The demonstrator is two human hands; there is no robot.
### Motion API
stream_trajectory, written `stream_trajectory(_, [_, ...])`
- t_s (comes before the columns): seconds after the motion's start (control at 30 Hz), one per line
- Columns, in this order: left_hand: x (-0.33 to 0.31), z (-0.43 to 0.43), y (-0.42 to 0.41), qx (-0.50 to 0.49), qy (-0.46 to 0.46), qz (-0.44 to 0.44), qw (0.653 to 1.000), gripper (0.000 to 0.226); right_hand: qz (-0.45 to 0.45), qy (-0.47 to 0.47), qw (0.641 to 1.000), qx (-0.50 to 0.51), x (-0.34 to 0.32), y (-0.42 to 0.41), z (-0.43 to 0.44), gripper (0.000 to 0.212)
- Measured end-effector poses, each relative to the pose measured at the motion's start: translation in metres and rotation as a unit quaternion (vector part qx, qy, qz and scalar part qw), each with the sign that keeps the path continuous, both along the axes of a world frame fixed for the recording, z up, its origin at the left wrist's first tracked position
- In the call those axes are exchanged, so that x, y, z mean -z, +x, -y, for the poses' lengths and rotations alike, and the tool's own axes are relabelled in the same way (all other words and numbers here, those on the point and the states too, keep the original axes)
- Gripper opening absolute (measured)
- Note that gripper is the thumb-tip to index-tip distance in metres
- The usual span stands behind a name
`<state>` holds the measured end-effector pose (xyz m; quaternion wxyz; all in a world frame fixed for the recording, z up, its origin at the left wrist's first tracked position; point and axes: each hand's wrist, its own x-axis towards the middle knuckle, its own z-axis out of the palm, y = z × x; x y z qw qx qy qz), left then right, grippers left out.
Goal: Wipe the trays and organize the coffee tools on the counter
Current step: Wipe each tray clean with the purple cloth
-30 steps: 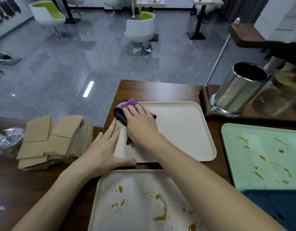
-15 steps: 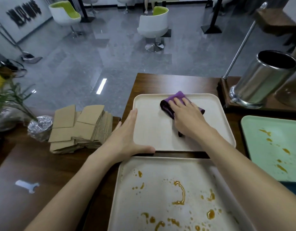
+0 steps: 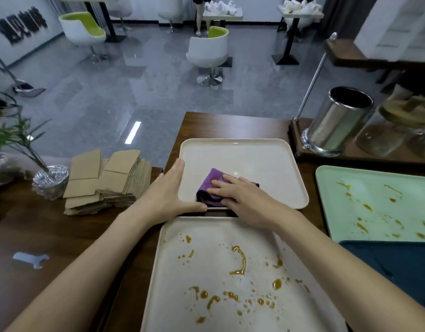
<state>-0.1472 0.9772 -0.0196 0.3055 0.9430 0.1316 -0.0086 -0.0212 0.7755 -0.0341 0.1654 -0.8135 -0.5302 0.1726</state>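
A clean cream tray [image 3: 259, 154] lies on the dark wooden counter. My right hand [image 3: 242, 200] presses flat on a folded purple cloth [image 3: 210, 185] at the tray's near left part. My left hand [image 3: 166, 195] grips the tray's near left corner, thumb along the front rim. Closest to me sits a second cream tray [image 3: 173, 283] spattered with brown coffee stains. On the right lies a mint green tray [image 3: 331, 188], also stained.
A dark teal cloth [image 3: 398, 264] overlaps the green tray's near edge. A steel canister [image 3: 338, 123] and glass jars [image 3: 386, 133] stand on a wooden board at the back right. Cardboard cup sleeves [image 3: 106, 180], a foil-wrapped plant pot [image 3: 51, 180] and a white tool [image 3: 31, 258] lie left.
My right hand has dragged the purple cloth from the far part of the tray toward its near edge. My left hand still holds the tray's corner.
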Motion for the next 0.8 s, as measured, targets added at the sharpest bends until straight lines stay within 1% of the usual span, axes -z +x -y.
stream_trajectory(0.2, [-0.005, 0.002, -0.002, 0.002, 0.028, -0.022, 0.999, 0.104, -0.024, -0.004, 0.997, 0.075, -0.001, 0.02, 0.047, 0.047])
stream_trajectory(0.23, [-0.006, 0.002, -0.002, 0.003, 0.04, -0.03, 0.999, 0.106, -0.024, 0.001, 0.996, 0.09, -0.001, 0.022, 0.053, 0.046])
stream_trajectory(0.3, [-0.005, 0.003, -0.003, -0.005, 0.064, -0.053, 0.996, 0.118, -0.031, 0.021, 0.993, 0.111, -0.001, 0.025, 0.061, 0.046])
stream_trajectory(0.37, [-0.001, 0.007, -0.006, -0.038, 0.077, -0.072, 0.994, 0.127, -0.035, 0.037, 0.992, 0.113, -0.001, 0.028, 0.063, 0.046])
stream_trajectory(0.4, [0.0, 0.011, -0.009, -0.056, 0.081, -0.069, 0.993, 0.125, -0.026, 0.044, 0.993, 0.11, -0.001, 0.03, 0.063, 0.047])
stream_trajectory(0.5, [0.0, 0.032, -0.03, -0.09, 0.094, -0.034, 0.991, 0.109, 0.014, 0.049, 0.994, 0.095, 0.0, 0.033, 0.064, 0.051])
stream_trajectory(0.57, [-0.002, 0.05, -0.052, -0.101, 0.09, -0.013, 0.991, 0.1, 0.02, 0.043, 0.993, 0.104, 0.0, 0.033, 0.066, 0.055])
stream_trajectory(0.63, [-0.001, 0.066, -0.079, -0.116, 0.082, -0.022, 0.99, 0.098, 0.037, 0.026, 0.994, 0.098, -0.001, 0.034, 0.066, 0.051])
stream_trajectory(0.7, [0.002, 0.081, -0.108, -0.135, 0.063, -0.035, 0.988, 0.098, 0.071, 0.024, 0.994, 0.079, -0.001, 0.035, 0.064, 0.042])
stream_trajectory(0.8, [0.007, 0.1, -0.146, -0.172, 0.032, -0.042, 0.984, 0.106, 0.073, 0.089, 0.991, 0.075, -0.003, 0.04, 0.063, 0.03])
